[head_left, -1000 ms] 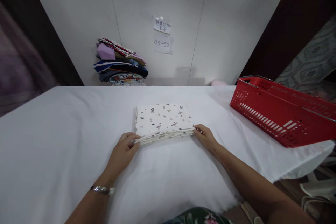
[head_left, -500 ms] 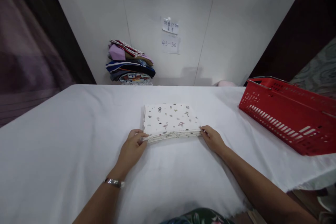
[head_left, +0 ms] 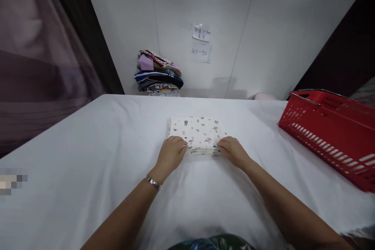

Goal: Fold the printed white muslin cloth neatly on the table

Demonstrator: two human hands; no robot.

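Observation:
A folded white cloth (head_left: 197, 131) with small printed palms and animals lies flat in the middle of the table, its layered edge towards me. My left hand (head_left: 173, 150) grips the near left corner, thumb at the front edge and fingers over the top. At the near right corner, my right hand (head_left: 233, 150) pinches the layers in the same way. Both hands hide the corners they hold. A silver watch or bracelet (head_left: 153, 182) is on my left wrist.
The table wears a white cover (head_left: 117, 144). A red perforated basket (head_left: 331, 125) stands at the right. Behind the table's far edge is a pile of folded fabrics (head_left: 159, 72) by the wall. Handwritten paper signs (head_left: 201, 43) hang there. A purple curtain (head_left: 38, 66) hangs at left.
My left hand has moved in from the corner's outer edge, its fingers now over the top of the cloth. My right hand has shifted slightly inward. The camera view has turned left.

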